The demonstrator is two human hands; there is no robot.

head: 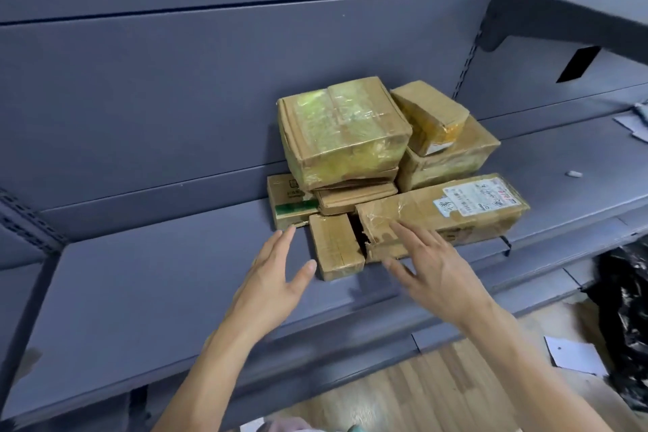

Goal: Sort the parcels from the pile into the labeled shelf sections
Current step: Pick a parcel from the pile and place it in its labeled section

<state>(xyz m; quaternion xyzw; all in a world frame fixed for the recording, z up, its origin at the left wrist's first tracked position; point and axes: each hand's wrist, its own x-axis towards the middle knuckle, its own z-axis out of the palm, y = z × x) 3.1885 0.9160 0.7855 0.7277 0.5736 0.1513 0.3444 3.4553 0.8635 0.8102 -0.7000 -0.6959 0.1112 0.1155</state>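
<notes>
Parcels (343, 130) crowd the shelf (157, 273), small box (336, 245) between left hand (277, 277) and right hand (431, 266), both spread, holding nothing.

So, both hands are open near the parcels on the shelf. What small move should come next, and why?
Probably close the left hand and right hand on the small front parcel: both hands are open and empty, it lies between them, and nothing is stacked on it.
</notes>
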